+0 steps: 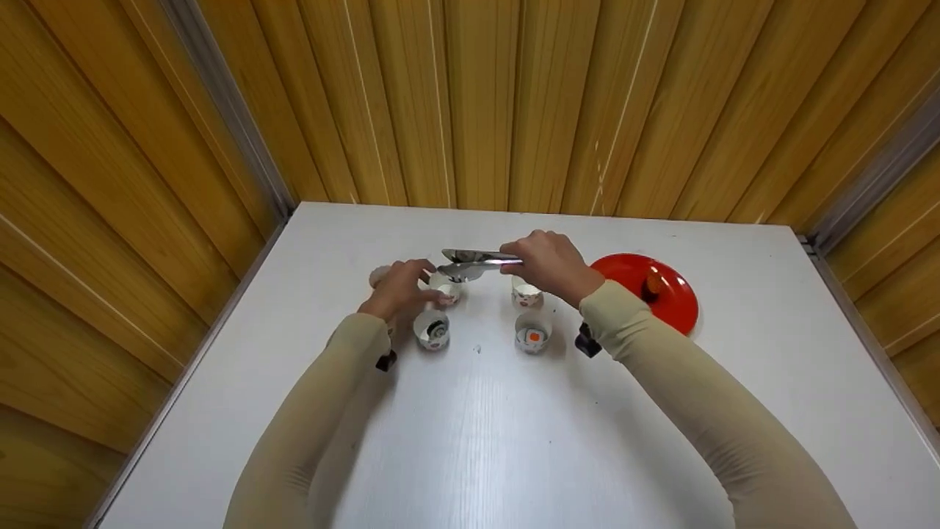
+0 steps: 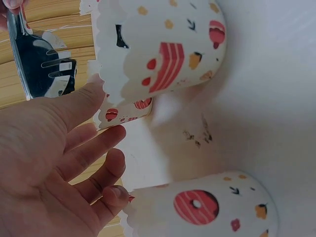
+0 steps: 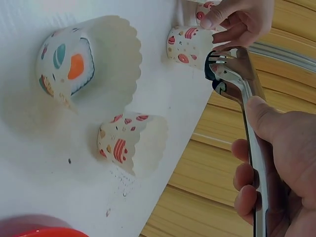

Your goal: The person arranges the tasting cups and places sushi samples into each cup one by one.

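My right hand (image 1: 551, 263) grips steel serving tongs (image 3: 252, 128) with a fork-shaped and a spoon-shaped end. Between the tips sits a small black-and-white piece (image 3: 219, 88), partly hidden by the metal. Below these tips stands a white paper baking cup (image 1: 448, 294) with a scalloped rim and printed sweets. Around its rim my left hand (image 1: 400, 288) holds it with thumb and forefinger, the other fingers loosely bent. Nearer to me is another paper cup (image 1: 432, 330) with a black-and-white piece inside; a further cup (image 1: 379, 276) is half behind the left hand.
On the right, the front paper cup (image 1: 532, 334) contains a sushi-roll piece (image 3: 79, 66) with an orange centre. Behind it stands another printed cup (image 3: 121, 143). A red plate (image 1: 679, 312) at the right carries a brownish piece (image 1: 652, 285). Wood-look panels (image 1: 477, 103) border the white table (image 1: 477, 441).
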A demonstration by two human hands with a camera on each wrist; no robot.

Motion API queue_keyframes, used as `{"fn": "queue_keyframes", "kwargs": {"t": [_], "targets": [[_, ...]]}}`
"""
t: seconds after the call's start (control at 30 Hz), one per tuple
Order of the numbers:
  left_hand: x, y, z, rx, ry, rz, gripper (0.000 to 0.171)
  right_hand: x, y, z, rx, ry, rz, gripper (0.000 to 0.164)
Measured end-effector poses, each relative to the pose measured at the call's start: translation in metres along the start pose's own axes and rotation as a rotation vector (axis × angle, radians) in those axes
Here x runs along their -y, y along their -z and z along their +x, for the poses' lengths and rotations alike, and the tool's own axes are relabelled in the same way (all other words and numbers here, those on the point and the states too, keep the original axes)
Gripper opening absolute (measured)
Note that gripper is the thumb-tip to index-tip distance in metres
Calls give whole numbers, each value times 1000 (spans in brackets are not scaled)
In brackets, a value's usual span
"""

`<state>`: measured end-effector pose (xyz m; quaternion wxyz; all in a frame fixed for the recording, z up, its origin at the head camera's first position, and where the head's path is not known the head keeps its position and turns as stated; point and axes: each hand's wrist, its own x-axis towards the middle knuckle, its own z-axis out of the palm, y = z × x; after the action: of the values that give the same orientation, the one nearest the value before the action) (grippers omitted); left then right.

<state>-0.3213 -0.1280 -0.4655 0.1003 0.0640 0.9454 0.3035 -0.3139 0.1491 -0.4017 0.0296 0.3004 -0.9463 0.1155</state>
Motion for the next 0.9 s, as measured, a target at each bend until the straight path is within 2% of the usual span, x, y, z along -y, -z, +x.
{"fn": "queue_keyframes", "kwargs": {"t": [0.23,0.53,0.9], "targets": [[-1,-3,0,-7,-1,-20,55,5,-8,3,-3,20,-11,22],[-4,-4,0,-8,-29,4,48,6,-10,2,2,17,6,26],[-5,-6,-1,-17,2,-13,46,7,-14,2,-8,22,-16,23]]}}
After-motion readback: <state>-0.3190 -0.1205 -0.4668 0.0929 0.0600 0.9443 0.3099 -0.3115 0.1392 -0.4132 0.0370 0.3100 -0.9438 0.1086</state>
